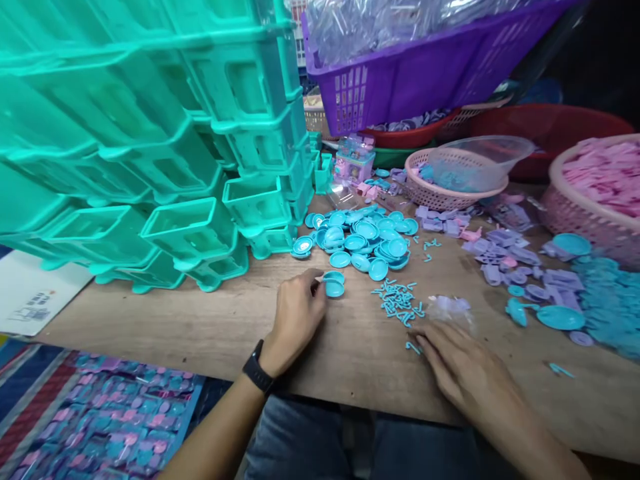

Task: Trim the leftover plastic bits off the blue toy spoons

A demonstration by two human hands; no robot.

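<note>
My left hand, with a black band on its wrist, is closed at the fingertips on a small blue oval case. The case stands opened in two shallow halves, low over the wooden table. To the right, my right hand reaches in with fingers stretched out. Its fingertips are beside a small blue hook-shaped piece, and I see nothing held in them. A loose pile of similar blue hooks lies just beyond. Behind my left hand is a heap of blue oval cases.
Stacked green bins rise at the left. A purple basket of clear plastic stands at the back. Lilac parts and flat blue pieces cover the right side, near pink baskets. Bagged items lie below the table's front edge.
</note>
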